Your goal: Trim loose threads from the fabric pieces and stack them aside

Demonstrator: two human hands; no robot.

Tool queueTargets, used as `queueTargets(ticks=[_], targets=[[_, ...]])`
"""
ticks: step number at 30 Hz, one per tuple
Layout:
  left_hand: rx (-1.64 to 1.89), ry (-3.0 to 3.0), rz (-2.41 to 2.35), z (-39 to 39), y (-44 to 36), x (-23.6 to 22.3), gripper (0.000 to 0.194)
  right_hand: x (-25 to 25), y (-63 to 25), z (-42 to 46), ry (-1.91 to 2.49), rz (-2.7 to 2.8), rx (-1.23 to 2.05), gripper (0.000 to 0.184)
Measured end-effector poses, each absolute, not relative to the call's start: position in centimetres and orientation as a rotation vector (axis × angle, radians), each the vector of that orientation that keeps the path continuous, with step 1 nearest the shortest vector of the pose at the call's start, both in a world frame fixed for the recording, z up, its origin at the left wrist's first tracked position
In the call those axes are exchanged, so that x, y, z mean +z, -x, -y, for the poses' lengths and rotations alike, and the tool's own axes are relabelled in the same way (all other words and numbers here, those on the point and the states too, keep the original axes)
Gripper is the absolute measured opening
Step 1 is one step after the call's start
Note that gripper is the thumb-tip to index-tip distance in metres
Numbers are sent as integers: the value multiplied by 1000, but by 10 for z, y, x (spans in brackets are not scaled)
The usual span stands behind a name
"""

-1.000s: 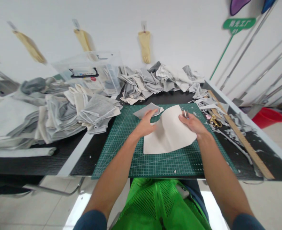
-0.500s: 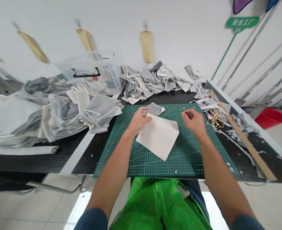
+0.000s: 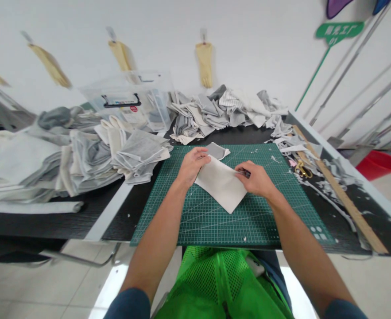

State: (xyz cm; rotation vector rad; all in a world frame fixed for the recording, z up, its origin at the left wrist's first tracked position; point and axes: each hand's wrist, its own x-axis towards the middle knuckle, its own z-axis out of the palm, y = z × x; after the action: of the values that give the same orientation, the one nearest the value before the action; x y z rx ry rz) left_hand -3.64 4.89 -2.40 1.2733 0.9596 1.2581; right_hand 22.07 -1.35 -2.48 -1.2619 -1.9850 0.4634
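A folded off-white piece of cloth (image 3: 220, 186) is held slightly tilted over the green cutting mat (image 3: 195, 226). At its upper left corner, my left hand (image 3: 193, 166) is closed, pinching the cloth between thumb and fingers. My right hand (image 3: 257, 178) is closed round a small dark metal tool (image 3: 244, 173), mostly hidden in the fingers, so its kind is unclear. This hand is at the cloth's right edge, and whether it also grips the cloth cannot be made out. Behind the cloth, a grey cloth piece (image 3: 218, 151) lies on the mat.
Grey and white cloth piles (image 3: 138, 153) cover the table's left side, and more cloth pieces (image 3: 211, 110) are heaped at the back. A clear plastic box (image 3: 125, 102) stands behind. On the right are a wooden ruler (image 3: 344, 195), gold-handled scissors (image 3: 303, 169) and scraps.
The cloth was spread wide between both hands, then turned and folded smaller in my left hand. My right hand left it, then came back leftward to its edge with the tool.
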Motion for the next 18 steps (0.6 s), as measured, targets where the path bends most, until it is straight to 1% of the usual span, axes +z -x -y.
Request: queueTargets(ticks=[3, 5, 7, 9, 10, 11, 12, 14, 15, 16, 18], targets=[[1352, -1321, -1027, -53, 35, -29, 47, -23, -224, 15, 1198, 1724, 664, 14], [1366, -1287, -1089, -54, 31, -34, 50, -25, -225, 14, 1128, 1514, 775, 21], [1290, -1252, -1192, -53, 26, -41, 63, -29, -221, 12, 1071, 1344, 837, 27], [1237, -1312, -1411, -51, 21, -46, 78, -33, -214, 9, 1051, 1260, 860, 31], [1262, -1379, -1532, -49, 18, -47, 82, -34, -209, 6, 1049, 1243, 862, 32], [1278, -1466, -1586, -48, 17, -46, 77, -36, -204, 4, 1052, 1234, 864, 33], [1283, -1561, -1584, -45, 15, -44, 66, -37, -198, 1, 1055, 1227, 873, 34], [1236, -1742, -1419, -39, 13, -36, 42, -38, -185, -8, 1067, 1206, 905, 36], [1186, -1800, -1337, -35, 12, -31, 36, -38, -178, -12, 1072, 1194, 921, 36], [1142, -1836, -1295, -30, 11, -26, 37, -38, -171, -17, 1075, 1178, 933, 36], [1034, -1932, -1253, -19, 11, -18, 45, -35, -156, -28, 1062, 1150, 963, 35]])
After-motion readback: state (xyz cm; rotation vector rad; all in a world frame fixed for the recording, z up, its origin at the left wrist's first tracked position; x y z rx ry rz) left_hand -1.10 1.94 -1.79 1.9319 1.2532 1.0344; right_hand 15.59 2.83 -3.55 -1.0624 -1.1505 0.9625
